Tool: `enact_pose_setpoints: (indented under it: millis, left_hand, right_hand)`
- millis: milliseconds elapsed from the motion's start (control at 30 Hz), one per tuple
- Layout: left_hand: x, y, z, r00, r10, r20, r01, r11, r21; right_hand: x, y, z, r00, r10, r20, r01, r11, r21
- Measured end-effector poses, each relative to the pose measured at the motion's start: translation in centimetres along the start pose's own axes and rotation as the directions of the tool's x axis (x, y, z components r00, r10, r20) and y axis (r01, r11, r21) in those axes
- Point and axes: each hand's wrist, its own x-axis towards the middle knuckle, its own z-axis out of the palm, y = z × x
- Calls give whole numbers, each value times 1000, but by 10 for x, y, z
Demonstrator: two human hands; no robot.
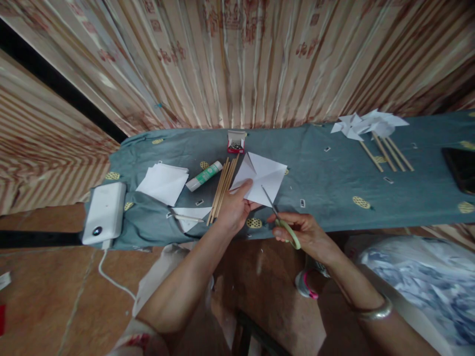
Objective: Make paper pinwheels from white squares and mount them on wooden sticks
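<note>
My left hand [237,207] pinches a white square of paper [272,173] by its near left part, thumb on top and fingers beneath. A slit or fold line shows near the paper's upper left corner. In my right hand [300,230] is a pair of scissors [282,222] with pale green handles, its blades pointing up at the paper's lower edge. Whether the blades touch the paper I cannot tell. Just left of the paper lies a bundle of thin wooden sticks [223,190], partly behind my left hand.
A glue stick [204,176], a small red box of pins [236,143], stacked white paper [163,183] and a pencil [187,217] lie on the cloth. Paper pinwheels [371,124] are at right, near a dark phone [460,168]. A white power bank [104,212] with a cable sits left.
</note>
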Motion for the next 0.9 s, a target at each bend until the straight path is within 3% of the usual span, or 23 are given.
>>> enact_pose_setpoints:
  millis: [600, 900]
  left_hand:
    - [1, -8, 0, 999, -11, 45, 10, 1000, 9]
    - [0, -7, -1, 1000, -16, 8, 16, 1000, -7]
  right_hand:
    - [1, 5, -2, 1000, -3, -26, 2, 999, -34]
    - [1, -1, 4, 997, 15, -72, -15, 1000, 5]
